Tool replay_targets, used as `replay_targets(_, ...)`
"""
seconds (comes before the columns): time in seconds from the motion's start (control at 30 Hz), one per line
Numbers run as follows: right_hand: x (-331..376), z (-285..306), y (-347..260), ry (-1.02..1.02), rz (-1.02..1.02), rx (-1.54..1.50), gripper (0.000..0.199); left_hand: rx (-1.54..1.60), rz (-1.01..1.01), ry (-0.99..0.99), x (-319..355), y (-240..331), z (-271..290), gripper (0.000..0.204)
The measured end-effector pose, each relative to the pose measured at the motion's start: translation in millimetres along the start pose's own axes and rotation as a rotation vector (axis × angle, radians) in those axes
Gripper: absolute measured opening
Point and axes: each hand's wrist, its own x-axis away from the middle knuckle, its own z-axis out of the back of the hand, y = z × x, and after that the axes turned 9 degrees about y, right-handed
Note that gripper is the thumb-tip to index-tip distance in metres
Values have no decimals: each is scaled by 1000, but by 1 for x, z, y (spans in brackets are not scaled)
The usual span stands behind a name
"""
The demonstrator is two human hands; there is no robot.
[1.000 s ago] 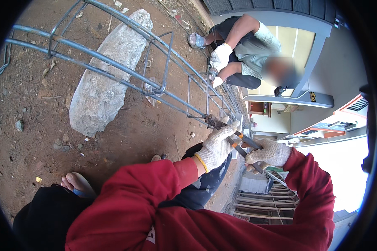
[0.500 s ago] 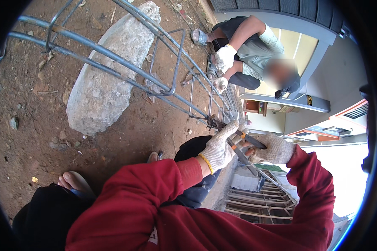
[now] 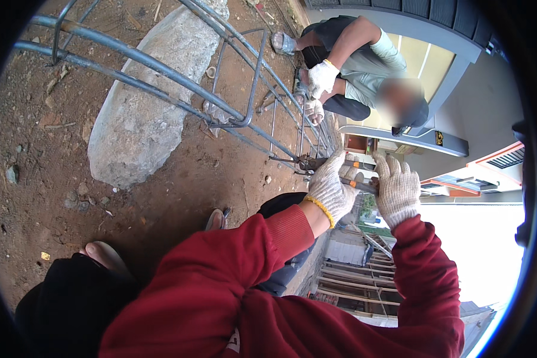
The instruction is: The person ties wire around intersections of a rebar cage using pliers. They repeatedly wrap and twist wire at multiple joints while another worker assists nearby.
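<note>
Both gloved hands, left hand (image 3: 331, 190) and right hand (image 3: 398, 190), close fingers around pliers (image 3: 316, 163) at the rebar cage (image 3: 161, 65).

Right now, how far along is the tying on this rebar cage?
Done: several stirrups already stand around the long bars. In hand: the left hand and right hand, both gloved, grip pliers at a joint on the cage. A co-worker's gloved hand works farther along. Left: how many joints remain untied cannot be told from this view.
</note>
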Motion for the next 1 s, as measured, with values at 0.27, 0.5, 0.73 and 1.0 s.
replay_targets(0.27, -64, -32, 34, -103, 232, -21, 44, 8, -24, 7, -12, 5, -10, 23)
replay_targets(0.5, 22, 2, -11, -747, -74, -588, 30, -234, -60, -25, 30, 8, 28, 32)
replay_targets(0.73, 7, 14, -3, -1624, -597, -1607, 31, -187, 76, -145, 40, 11, 25, 29)
replay_targets(1.0, 22, 93, -39, -370, 121, 59, 120, 47, 122, -36, 30, 4, -8, 21)
